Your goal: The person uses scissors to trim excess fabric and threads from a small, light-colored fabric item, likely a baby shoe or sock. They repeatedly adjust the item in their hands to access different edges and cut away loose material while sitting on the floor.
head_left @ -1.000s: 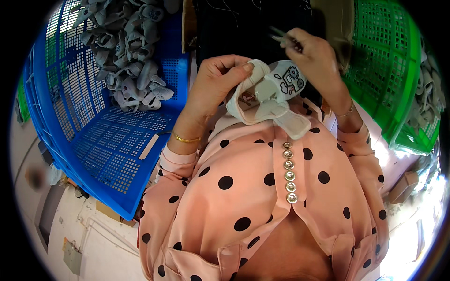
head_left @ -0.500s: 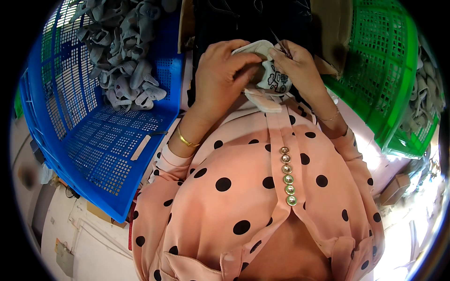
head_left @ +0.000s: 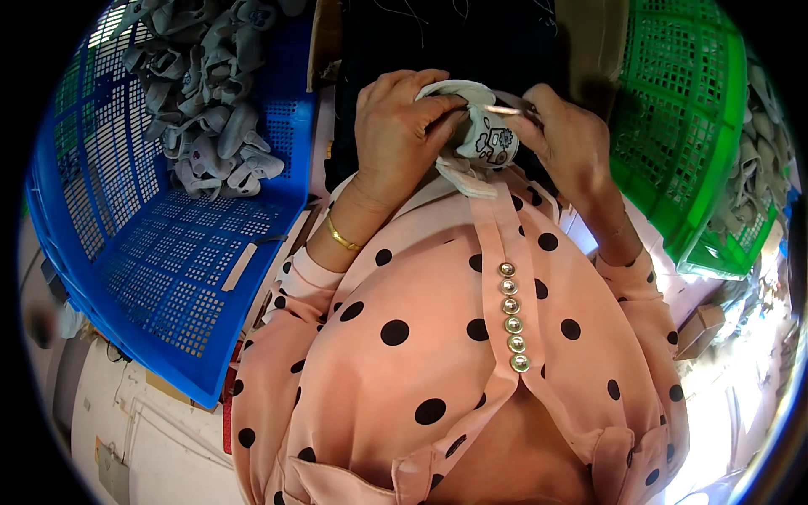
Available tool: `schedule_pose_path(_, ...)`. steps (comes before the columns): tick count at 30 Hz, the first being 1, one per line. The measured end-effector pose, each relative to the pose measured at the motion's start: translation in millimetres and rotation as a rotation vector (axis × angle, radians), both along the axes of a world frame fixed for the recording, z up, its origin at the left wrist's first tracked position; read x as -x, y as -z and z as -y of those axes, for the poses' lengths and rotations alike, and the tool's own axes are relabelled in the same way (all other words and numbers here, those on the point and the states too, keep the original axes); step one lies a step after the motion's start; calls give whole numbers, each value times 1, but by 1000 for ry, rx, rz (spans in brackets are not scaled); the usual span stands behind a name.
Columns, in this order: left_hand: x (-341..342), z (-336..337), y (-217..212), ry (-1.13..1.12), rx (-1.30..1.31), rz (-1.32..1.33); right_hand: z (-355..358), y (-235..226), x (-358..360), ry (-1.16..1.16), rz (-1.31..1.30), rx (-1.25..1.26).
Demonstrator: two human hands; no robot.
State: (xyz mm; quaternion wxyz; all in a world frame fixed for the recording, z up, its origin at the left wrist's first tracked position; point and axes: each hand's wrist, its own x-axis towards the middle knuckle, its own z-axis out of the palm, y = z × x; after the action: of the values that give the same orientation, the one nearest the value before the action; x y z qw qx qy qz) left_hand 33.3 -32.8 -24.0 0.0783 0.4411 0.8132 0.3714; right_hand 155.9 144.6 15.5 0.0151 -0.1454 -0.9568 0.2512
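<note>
A small pale baby shoe [head_left: 480, 139] with a dark cartoon print is held in front of my chest. My left hand [head_left: 400, 135] wraps around its left side and top, fingers curled over the rim. Against the shoe's right side my right hand [head_left: 560, 139] pinches a thin metal tool [head_left: 505, 109], whose tip lies across the shoe's opening. A pink, black-dotted blouse [head_left: 454, 353] fills the lower half of the view.
A blue slatted crate [head_left: 168, 252] on my left holds a heap of several grey shoes [head_left: 206, 109] at its far end. A green crate [head_left: 682, 151] stands on my right, more grey shoes [head_left: 753, 168] beyond it. Dark fabric [head_left: 454, 42] lies ahead.
Both hands have carried the shoe from the right toward the middle and turned it. My left hand has closed further over it, and the tool now rests at its opening.
</note>
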Motion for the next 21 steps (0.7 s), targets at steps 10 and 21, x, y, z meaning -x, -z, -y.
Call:
schedule_pose_path(10,-2,-7,2,-62,-18,51,2,-31,21,-287,215,-527)
schedule_pose_path(21,-3,-10,2,-77,-45,66,8,-51,40,-443,439,-560)
